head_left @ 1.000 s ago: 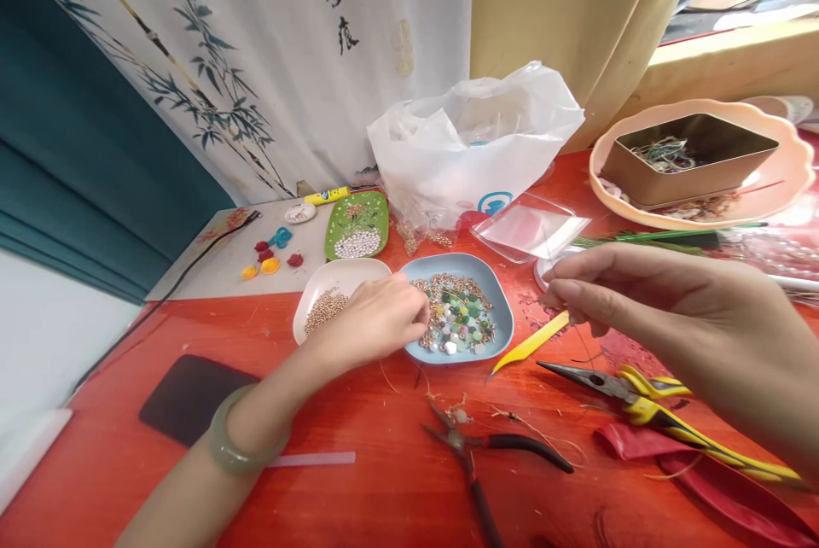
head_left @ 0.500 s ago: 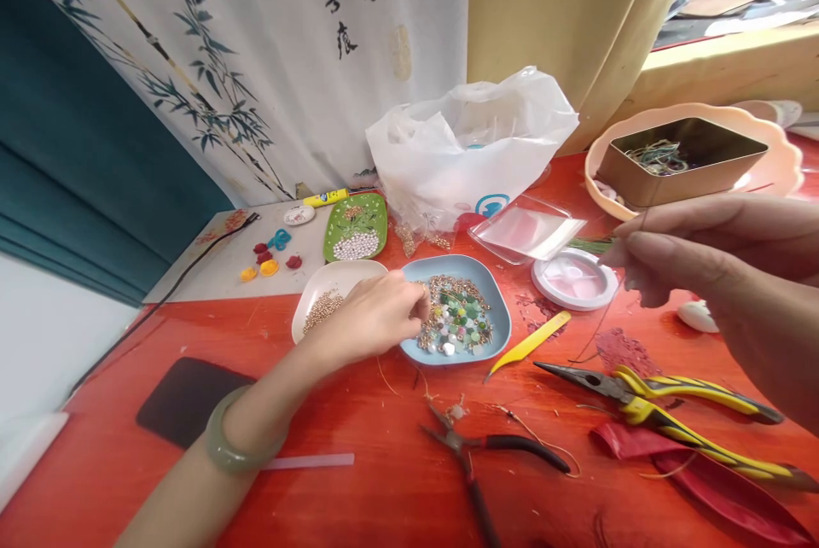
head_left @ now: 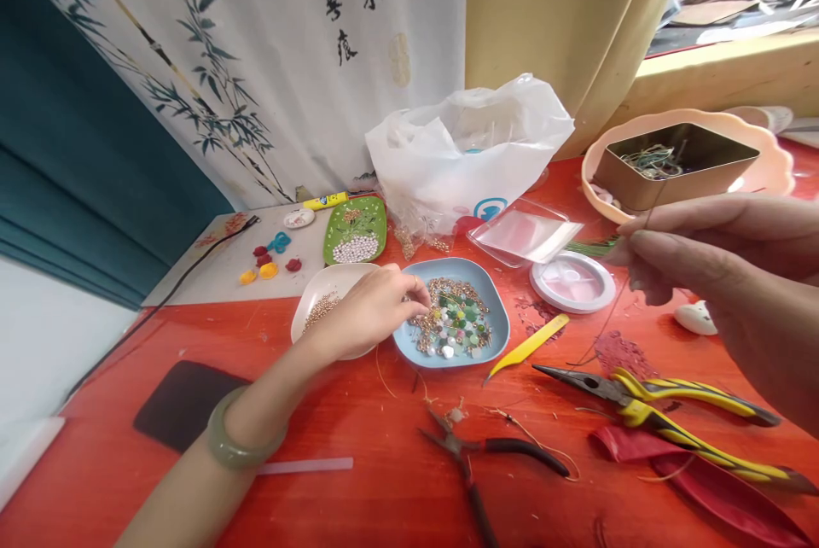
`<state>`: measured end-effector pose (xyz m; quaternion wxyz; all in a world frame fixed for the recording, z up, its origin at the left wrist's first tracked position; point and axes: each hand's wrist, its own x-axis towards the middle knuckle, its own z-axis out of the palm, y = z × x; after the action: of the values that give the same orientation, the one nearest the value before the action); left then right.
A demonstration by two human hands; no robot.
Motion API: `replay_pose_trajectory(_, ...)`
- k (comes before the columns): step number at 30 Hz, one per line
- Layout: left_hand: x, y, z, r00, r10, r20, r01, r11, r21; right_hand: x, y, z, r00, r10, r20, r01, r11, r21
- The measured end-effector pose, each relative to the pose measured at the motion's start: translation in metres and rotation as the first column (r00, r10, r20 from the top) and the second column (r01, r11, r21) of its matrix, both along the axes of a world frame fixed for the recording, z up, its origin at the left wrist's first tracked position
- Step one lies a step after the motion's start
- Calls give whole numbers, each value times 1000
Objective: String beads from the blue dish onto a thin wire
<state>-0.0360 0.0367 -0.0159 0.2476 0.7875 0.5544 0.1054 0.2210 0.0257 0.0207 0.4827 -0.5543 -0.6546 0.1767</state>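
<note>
My left hand (head_left: 379,302), with a green bangle (head_left: 240,437) on its wrist, reaches over the left rim of a blue tray (head_left: 409,353). Its fingers curl with the tips close together at the beads (head_left: 457,313), which are green, white and gold; anything between the tips is too small to make out. Under this hand a cream dish (head_left: 307,292) with small gold beads (head_left: 322,309) is partly covered. At the right, my right hand (head_left: 710,253) pinches a thin dark thread (head_left: 609,317) between thumb and fingers; the thread hangs down toward the table.
Yellow tweezers (head_left: 528,346), yellow-handled pliers (head_left: 665,416) and black-handled pliers (head_left: 461,445) lie in front. Behind stand a green tray (head_left: 329,232), a white plastic bag (head_left: 441,164) and a round white case (head_left: 598,296). A metal box (head_left: 678,181) sits in a peach basin (head_left: 777,160).
My left hand's fingers have shifted slightly over the beads, and the thumb shows more clearly. My right hand keeps its pinch on the thread, almost in the same place. The view has moved slightly.
</note>
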Motion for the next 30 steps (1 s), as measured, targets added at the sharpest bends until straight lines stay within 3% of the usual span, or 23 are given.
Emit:
replay_pose_trajectory(5, 5, 0, 1, 974, 95, 204, -78, 993, -91, -4, -1, 4, 990, 100, -101, -109, 990, -93)
replay_pose_trajectory(9, 7, 2, 0, 884, 192, 427, -89, 964, -250, -6, -2, 5, 981, 120, -150, -138, 983, -120)
replay_pose_trajectory(14, 8, 1, 0, 759, 306, 575, -61, 913, -404, -9, -4, -2, 964, 255, -72, -264, 940, -217)
replay_pose_trajectory(18, 9, 0, 0, 697, 343, 630, -31, 892, -451, -15, -3, -6, 946, 325, -4, -310, 899, -310)
replay_pose_trajectory(22, 7, 1, -1, 734, 334, 592, -54, 897, -439, -19, -2, -4, 936, 350, -39, -344, 885, -315)
replay_pose_trajectory(26, 4, 2, 1, 852, 223, 475, -38, 929, -368, -19, -2, -2, 924, 375, -74, -378, 868, -321)
replay_pose_trajectory(30, 0, 1, 10, 883, 145, 446, -8, 955, -295, -20, 0, -4, 921, 386, -58, -386, 877, -286)
